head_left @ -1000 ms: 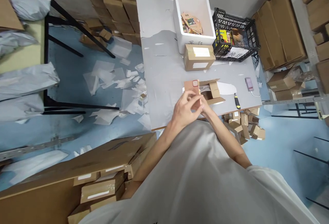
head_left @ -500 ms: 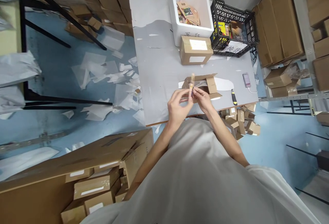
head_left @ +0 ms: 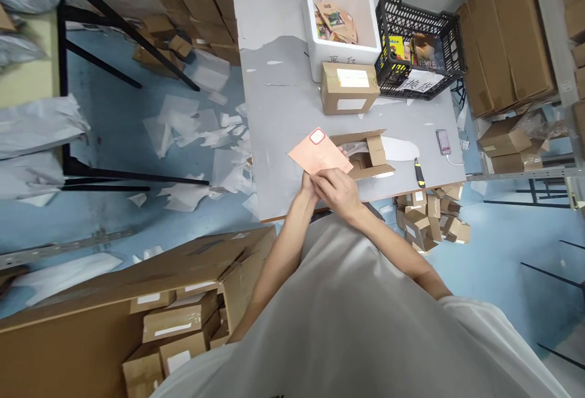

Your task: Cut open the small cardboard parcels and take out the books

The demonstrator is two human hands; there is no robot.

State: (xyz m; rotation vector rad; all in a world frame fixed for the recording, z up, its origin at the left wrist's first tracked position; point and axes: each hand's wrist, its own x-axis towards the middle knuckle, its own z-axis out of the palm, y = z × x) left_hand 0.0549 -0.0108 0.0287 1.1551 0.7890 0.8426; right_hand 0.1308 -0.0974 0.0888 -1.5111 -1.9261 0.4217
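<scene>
A flat pinkish-orange packet with a red-edged white label is held over the near part of the table. My left hand grips it from below at its near edge, most of its fingers hidden behind it. My right hand lies across the same edge, fingers bent and closed on the packet near the left thumb. Just beyond the hands stands an open cardboard box with its flaps up and some clear wrapping inside. What is printed on the packet is too small to read.
A closed carton, a white foam box with similar packets, and a black crate stand at the back. A yellow-black utility knife and a phone lie right. A big carton of parcels stands left of me.
The packet was held upright, edge-on, between both hands; now it is tipped flat with its labelled face showing. My right hand has moved left, close against the left.
</scene>
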